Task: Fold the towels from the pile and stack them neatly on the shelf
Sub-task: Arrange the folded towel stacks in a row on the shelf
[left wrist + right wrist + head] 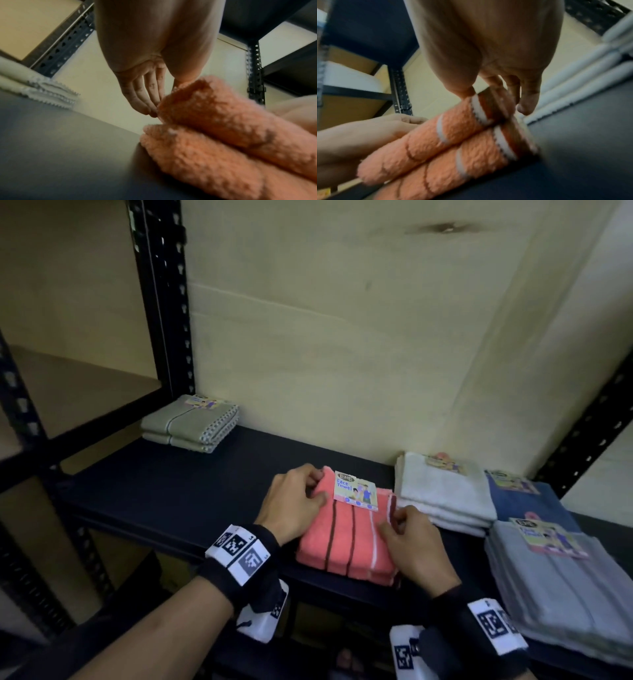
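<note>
1. A folded coral towel (344, 537) with dark and white stripes is seen lying on a dark shelf (164, 491), toward its front edge, at about 6 o'clock in the head view; a paper label (356, 491) sits on its far end. In the wrist views two coral layers are shown stacked, so a second coral towel may lie beneath.

2. The towel's far left corner is pinched by the left hand (294, 505), thumb above and fingers (145, 98) at the edge. The right edge is pinched by the right hand (416, 546) between thumb and fingers.

3. A slip is judged possible: if one corner is tugged harder than the other, the upper layer could be skewed off the lower, or the fold pulled open.

4. Just beside, at 3 o'clock, folded white towels (442, 494) are stacked; blue towels (524, 498) and a grey stack (555, 590) lie beyond. An olive stack (190, 424) rests well apart at 10 o'clock.

5. The shelf is framed by black perforated uprights (168, 302) and backed by a pale board (342, 320); the room is dimly lit.
</note>
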